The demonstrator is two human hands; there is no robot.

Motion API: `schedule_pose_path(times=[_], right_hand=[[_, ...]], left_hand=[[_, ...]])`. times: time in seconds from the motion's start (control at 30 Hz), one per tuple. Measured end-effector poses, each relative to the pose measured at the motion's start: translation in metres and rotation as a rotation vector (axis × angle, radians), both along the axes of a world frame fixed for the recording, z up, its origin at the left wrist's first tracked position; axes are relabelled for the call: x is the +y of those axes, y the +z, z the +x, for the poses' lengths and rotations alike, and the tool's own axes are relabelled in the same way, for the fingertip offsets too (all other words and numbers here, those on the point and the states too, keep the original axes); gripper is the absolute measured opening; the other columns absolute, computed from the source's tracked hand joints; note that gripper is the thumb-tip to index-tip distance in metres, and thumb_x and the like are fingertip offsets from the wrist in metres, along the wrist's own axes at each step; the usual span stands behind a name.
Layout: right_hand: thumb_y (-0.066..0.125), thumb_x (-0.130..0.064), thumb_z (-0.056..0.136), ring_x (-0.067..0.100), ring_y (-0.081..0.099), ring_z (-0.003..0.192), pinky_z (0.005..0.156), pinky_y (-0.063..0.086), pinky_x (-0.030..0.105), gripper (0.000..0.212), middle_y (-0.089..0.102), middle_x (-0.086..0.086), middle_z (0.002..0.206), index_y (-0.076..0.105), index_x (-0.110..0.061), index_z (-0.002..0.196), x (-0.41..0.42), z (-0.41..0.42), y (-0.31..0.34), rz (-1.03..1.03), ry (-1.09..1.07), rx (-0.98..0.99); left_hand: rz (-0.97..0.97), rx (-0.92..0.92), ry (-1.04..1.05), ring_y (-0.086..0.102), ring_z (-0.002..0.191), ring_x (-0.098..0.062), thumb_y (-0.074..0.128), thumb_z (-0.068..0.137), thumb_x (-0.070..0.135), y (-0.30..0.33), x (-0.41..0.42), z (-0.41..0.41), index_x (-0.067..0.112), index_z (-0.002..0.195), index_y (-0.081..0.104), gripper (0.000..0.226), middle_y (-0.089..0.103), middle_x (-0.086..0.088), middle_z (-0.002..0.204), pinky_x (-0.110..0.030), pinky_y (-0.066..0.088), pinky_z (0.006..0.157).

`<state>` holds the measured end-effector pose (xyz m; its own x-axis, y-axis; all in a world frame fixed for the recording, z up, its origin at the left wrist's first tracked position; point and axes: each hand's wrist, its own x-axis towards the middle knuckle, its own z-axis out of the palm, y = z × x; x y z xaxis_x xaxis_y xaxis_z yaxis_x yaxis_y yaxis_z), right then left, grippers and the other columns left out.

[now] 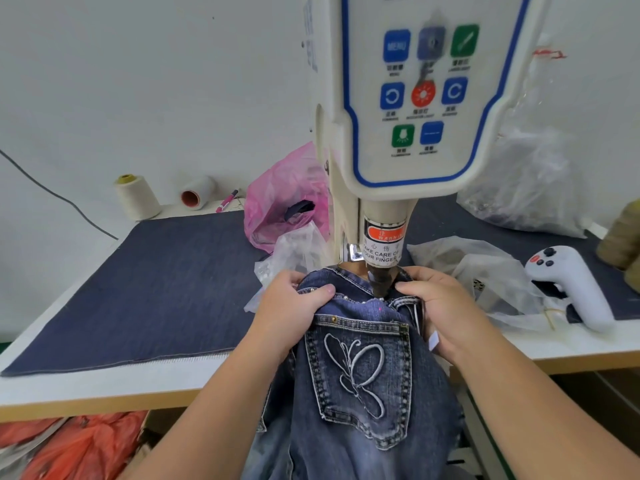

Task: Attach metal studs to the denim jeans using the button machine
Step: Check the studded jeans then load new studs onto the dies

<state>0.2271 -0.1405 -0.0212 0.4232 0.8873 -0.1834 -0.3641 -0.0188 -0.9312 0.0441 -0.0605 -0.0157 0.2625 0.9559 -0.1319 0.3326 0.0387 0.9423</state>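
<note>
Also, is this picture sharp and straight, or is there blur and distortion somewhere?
Head view: light is even and soft; the jeans pocket and both hands are sharp; the small labels on the machine's control panel are blurred; the wide lens bends the table edge.

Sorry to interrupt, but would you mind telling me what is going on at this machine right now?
A person is setting studs on denim jeans at the button machine. The left hand and right hand each grip the bunched waistband, holding it under the machine's dark punch head. A few studs already show along the seam above the embroidered back pocket.
</note>
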Motion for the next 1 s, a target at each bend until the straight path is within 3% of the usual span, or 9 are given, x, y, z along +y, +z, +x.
schedule_pose_path(times=[0.1, 0.2, 0.3, 0.4, 0.5, 0.63, 0.7, 0.83, 1.0], right_hand=[[0.054, 0.012, 0.085, 0.023, 0.071, 0.063, 0.058, 0.057, 0.030, 0.028, 0.074, 0.015, 0.075, 0.073, -0.009, 0.080, 0.003, 0.001, -0.007, 0.005, -0.036, -0.064], [0.056, 0.009, 0.085, 0.022, 0.071, 0.067, 0.065, 0.056, 0.032, 0.024, 0.076, 0.012, 0.078, 0.072, -0.010, 0.087, 0.008, 0.000, -0.010, 0.005, -0.075, -0.156], [0.057, 0.006, 0.086, 0.022, 0.072, 0.067, 0.061, 0.056, 0.031, 0.025, 0.076, 0.012, 0.079, 0.073, -0.013, 0.085, 0.009, 0.000, -0.013, 0.017, -0.066, -0.180], [0.056, 0.004, 0.087, 0.026, 0.072, 0.071, 0.066, 0.056, 0.034, 0.029, 0.076, 0.015, 0.082, 0.076, -0.014, 0.078, 0.008, 0.003, -0.014, 0.044, -0.038, -0.125], [0.066, -0.013, 0.085, 0.034, 0.071, 0.085, 0.074, 0.055, 0.039, 0.011, 0.074, 0.021, 0.094, 0.077, -0.010, 0.088, 0.001, 0.009, -0.014, 0.047, 0.119, -0.057], [0.092, -0.021, 0.057, 0.036, 0.069, 0.101, 0.079, 0.057, 0.043, 0.067, 0.069, 0.025, 0.114, 0.065, -0.002, 0.116, -0.018, 0.022, -0.018, 0.060, 0.442, 0.029], [0.094, -0.016, 0.055, 0.037, 0.067, 0.107, 0.082, 0.056, 0.042, 0.077, 0.067, 0.024, 0.120, 0.060, -0.004, 0.123, -0.026, 0.028, -0.019, 0.099, 0.535, -0.003], [0.088, -0.006, 0.053, 0.036, 0.068, 0.106, 0.080, 0.057, 0.039, 0.066, 0.069, 0.022, 0.117, 0.068, -0.014, 0.116, -0.029, 0.030, -0.016, 0.144, 0.488, -0.114], [0.063, 0.012, 0.049, 0.026, 0.071, 0.080, 0.062, 0.058, 0.033, 0.053, 0.073, 0.018, 0.093, 0.075, -0.013, 0.095, -0.019, 0.016, -0.019, 0.188, 0.217, 0.025]], left_hand=[[0.412, 0.144, 0.083, 0.053, 0.095, -0.003, 0.071, 0.086, 0.034, 0.000, -0.018, -0.002, 0.030, 0.108, 0.048, 0.033, 0.049, 0.022, 0.101, -0.007, 0.036, 0.076], [0.784, 0.155, -0.063, 0.047, 0.104, -0.004, 0.058, 0.087, 0.047, -0.003, -0.038, -0.006, 0.032, 0.099, 0.062, 0.019, 0.052, 0.019, 0.102, -0.011, 0.030, 0.092], [0.791, 0.271, -0.264, 0.045, 0.113, -0.012, 0.055, 0.085, 0.058, -0.010, -0.044, -0.010, 0.034, 0.086, 0.072, 0.029, 0.056, 0.020, 0.105, -0.030, 0.029, 0.101], [0.753, 0.259, -0.273, 0.045, 0.110, -0.010, 0.062, 0.085, 0.044, -0.009, -0.041, -0.011, 0.027, 0.076, 0.070, 0.021, 0.059, 0.021, 0.099, -0.038, 0.032, 0.101], [0.740, 0.230, -0.271, 0.053, 0.098, -0.011, 0.058, 0.089, 0.035, -0.006, -0.039, -0.004, 0.023, 0.077, 0.063, 0.018, 0.061, 0.016, 0.091, -0.043, 0.040, 0.093], [0.626, 0.154, -0.168, 0.055, 0.073, -0.011, 0.055, 0.099, 0.028, -0.003, -0.034, 0.006, 0.023, 0.076, 0.055, 0.024, 0.059, 0.004, 0.069, -0.037, 0.043, 0.072], [0.604, 0.184, -0.150, 0.053, 0.067, -0.013, 0.056, 0.099, 0.029, -0.001, -0.033, 0.009, 0.026, 0.076, 0.052, 0.024, 0.056, 0.002, 0.061, -0.032, 0.034, 0.064], [0.625, 0.259, -0.219, 0.049, 0.063, -0.019, 0.056, 0.099, 0.032, 0.002, -0.034, 0.015, 0.026, 0.078, 0.051, 0.022, 0.051, 0.002, 0.054, -0.032, 0.029, 0.065], [0.551, 0.246, -0.279, 0.045, 0.053, -0.007, 0.059, 0.097, 0.032, 0.008, -0.020, 0.012, 0.025, 0.076, 0.055, 0.023, 0.055, -0.005, 0.057, -0.024, 0.031, 0.056]])
